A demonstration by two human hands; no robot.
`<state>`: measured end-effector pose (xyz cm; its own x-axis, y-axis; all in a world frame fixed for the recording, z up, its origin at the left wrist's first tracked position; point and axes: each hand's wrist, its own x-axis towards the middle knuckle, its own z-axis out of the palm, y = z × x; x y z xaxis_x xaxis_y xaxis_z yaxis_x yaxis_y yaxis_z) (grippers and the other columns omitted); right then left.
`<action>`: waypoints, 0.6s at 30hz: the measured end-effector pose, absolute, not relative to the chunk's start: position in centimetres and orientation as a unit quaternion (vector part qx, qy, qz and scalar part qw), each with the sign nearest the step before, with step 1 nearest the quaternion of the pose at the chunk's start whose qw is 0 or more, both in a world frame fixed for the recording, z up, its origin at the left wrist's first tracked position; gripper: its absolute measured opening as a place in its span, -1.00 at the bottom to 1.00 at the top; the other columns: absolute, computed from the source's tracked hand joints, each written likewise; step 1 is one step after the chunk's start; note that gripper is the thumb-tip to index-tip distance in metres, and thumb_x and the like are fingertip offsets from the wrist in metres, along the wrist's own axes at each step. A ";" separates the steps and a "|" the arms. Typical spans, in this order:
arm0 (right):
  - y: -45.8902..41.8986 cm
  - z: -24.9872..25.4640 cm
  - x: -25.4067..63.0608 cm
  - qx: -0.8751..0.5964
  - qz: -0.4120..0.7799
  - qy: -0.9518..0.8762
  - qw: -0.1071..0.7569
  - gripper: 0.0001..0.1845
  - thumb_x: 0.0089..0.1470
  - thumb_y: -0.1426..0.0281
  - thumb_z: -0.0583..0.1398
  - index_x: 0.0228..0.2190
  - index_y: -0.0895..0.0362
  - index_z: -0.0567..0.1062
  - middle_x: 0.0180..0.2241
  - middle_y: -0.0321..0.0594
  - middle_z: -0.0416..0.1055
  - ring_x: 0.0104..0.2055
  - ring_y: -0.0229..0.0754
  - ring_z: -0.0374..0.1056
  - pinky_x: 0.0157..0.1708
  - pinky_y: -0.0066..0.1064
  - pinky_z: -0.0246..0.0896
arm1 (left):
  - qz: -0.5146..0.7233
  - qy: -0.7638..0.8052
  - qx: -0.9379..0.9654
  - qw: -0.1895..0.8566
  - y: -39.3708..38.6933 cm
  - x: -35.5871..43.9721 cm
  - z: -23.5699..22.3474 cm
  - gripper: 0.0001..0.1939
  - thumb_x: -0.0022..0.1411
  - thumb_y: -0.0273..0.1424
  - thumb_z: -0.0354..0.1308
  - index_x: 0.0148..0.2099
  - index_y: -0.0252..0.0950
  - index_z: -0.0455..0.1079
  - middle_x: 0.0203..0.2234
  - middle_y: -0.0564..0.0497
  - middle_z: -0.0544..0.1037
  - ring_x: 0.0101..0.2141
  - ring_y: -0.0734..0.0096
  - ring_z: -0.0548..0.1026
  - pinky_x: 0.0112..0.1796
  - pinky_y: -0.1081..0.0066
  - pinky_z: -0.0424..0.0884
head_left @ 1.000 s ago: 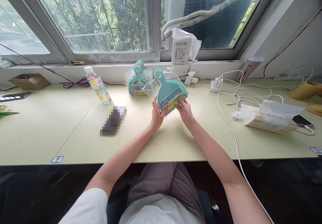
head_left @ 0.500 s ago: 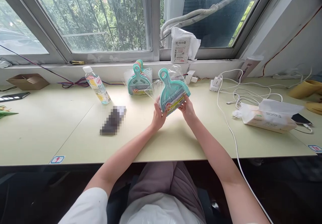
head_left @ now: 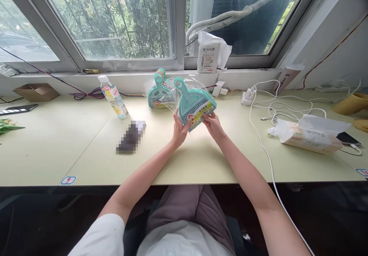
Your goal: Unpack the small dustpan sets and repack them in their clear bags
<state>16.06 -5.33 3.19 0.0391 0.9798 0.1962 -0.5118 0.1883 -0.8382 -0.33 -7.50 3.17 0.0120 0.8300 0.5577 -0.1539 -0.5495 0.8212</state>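
Both my hands hold a turquoise mini dustpan and brush set [head_left: 192,99] in clear plastic wrap, lifted over the table. Its handle with a round hole points up and to the left; grey bristles and a yellow printed label run along its lower part. My left hand [head_left: 181,130] grips the lower left corner, fingers closed round it. At the lower right edge, my right hand [head_left: 213,125] pinches the label side between thumb and fingers. Behind and to the left, several similar wrapped dustpan sets [head_left: 159,91] stand together against the wall, the front one turquoise.
A drink bottle [head_left: 114,97] stands left, near a blurred dark item [head_left: 130,138]. A tissue pack [head_left: 310,135], a white charger [head_left: 247,96] and loose cables are on the right. A cardboard box [head_left: 36,93] lies far left, and a white package [head_left: 208,56] sits on the sill.
The held dustpan set has tilted further left and its label now faces me more squarely. My right fingers lie further over the label. The view has shifted slightly.
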 end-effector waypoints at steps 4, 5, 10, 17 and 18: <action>-5.5 3.3 15.9 -0.311 0.527 -0.370 0.699 -0.60 -0.25 0.35 0.40 -0.29 0.08 0.47 -0.24 -0.25 0.52 -0.07 -0.12 0.43 -0.02 -0.25 0.39 | 0.574 0.269 0.576 0.516 -7.8 0.2 3.2 -0.19 0.15 -0.07 0.17 0.30 -0.10 -0.17 0.17 -0.14 0.28 0.17 0.09 0.29 0.14 0.07 0.23; -5.4 3.4 16.0 -0.317 0.517 -0.362 0.708 -0.61 -0.25 0.36 0.40 -0.30 0.09 0.47 -0.24 -0.25 0.52 -0.06 -0.12 0.43 -0.02 -0.25 0.39 | 0.547 0.270 0.563 0.557 -7.9 0.4 3.1 -0.22 0.17 -0.04 0.13 0.29 -0.10 -0.17 0.15 -0.16 0.31 0.11 0.07 0.36 0.09 0.03 0.29; -5.2 3.3 16.4 -0.344 0.486 -0.326 0.734 -0.65 -0.24 0.42 0.38 -0.33 0.10 0.45 -0.23 -0.23 0.51 -0.06 -0.13 0.43 0.00 -0.25 0.38 | 0.424 0.269 0.552 0.665 -7.3 0.6 1.9 -0.33 0.19 -0.05 0.11 0.23 -0.15 -0.03 0.11 -0.25 0.38 -0.01 0.07 0.48 -0.01 -0.05 0.35; -4.9 3.1 16.1 -0.349 0.509 -0.320 0.719 -0.66 -0.25 0.45 0.39 -0.35 0.10 0.45 -0.22 -0.23 0.53 -0.08 -0.10 0.45 0.00 -0.19 0.41 | 0.504 0.254 0.491 0.663 -5.4 0.0 1.8 -0.45 0.16 -0.07 0.16 0.14 -0.16 0.22 0.18 -0.10 0.32 0.18 0.11 0.27 0.12 0.09 0.26; -4.9 3.1 16.0 -0.355 0.521 -0.325 0.705 -0.67 -0.24 0.44 0.39 -0.35 0.12 0.46 -0.22 -0.21 0.54 -0.09 -0.09 0.46 -0.01 -0.18 0.41 | 0.517 0.256 0.485 0.657 -5.3 -0.1 1.8 -0.43 0.13 -0.08 0.19 0.13 -0.17 0.22 0.16 -0.09 0.34 0.17 0.11 0.29 0.11 0.09 0.27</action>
